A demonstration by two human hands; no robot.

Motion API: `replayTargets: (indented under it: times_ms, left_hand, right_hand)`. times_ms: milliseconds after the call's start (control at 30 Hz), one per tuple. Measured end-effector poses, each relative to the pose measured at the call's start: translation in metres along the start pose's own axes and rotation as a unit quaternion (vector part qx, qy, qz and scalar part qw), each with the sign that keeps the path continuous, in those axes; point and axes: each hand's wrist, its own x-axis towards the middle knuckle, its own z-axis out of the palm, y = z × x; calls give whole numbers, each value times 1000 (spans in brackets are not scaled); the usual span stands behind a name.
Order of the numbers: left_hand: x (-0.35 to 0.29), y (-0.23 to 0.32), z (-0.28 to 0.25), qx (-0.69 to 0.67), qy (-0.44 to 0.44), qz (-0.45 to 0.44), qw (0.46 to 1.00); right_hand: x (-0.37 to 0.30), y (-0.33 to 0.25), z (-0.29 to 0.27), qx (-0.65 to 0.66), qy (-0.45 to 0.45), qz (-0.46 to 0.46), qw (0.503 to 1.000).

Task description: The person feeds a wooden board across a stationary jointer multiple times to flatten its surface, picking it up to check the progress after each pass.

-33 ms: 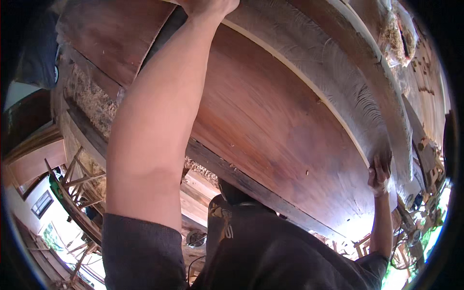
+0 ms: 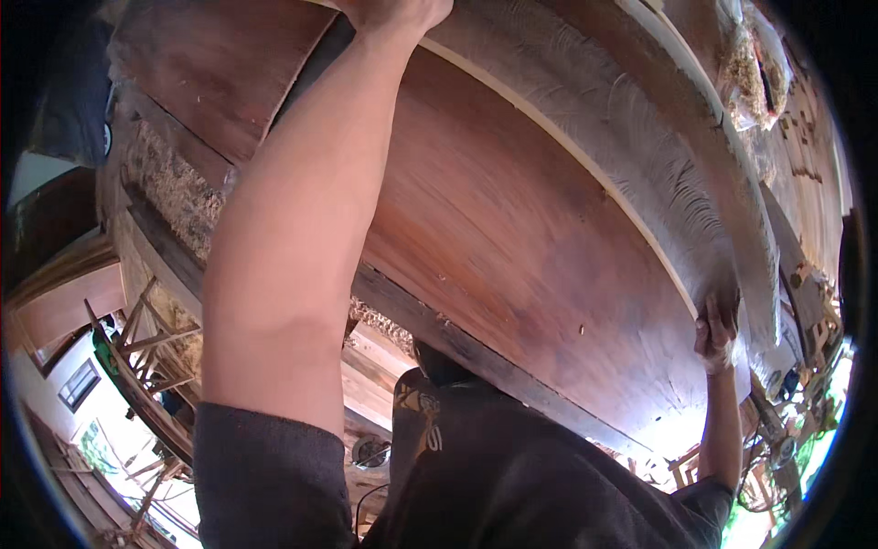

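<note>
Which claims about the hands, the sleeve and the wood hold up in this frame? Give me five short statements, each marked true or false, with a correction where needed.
1. The right hand is at the right-hand end of the wide reddish-brown board. True.
2. The left hand shows whole in the middle of the picture. False: the upper edge of the picture cuts off the left hand.
3. The grey dusty surface beyond the board bears curved marks. True.
4. The left sleeve reaches the wrist and is white. False: the left sleeve is dark, and the left forearm is bare.
5. Wood shavings lie to the left of that forearm. True.
</note>
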Motion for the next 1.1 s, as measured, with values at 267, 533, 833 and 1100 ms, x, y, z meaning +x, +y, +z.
replayTargets:
  times_ms: [267, 533, 833, 1100]
  left_hand:
    - [40, -35, 13, -56, 10, -5, 998]
    - [86, -78, 12, -8, 4, -3, 1000]
    - [130, -124, -6, -84, 14, -66, 994]
    - [-2, -32, -11, -112, 8, 111, 987]
  right_hand:
    - [52, -22, 2, 4, 15, -22, 1000]
    - [109, -44, 13, 5, 34, -40, 999]
    - [199, -89, 17, -1, 28, -23, 999]
    - [327, -159, 19, 0, 55, -7, 998]
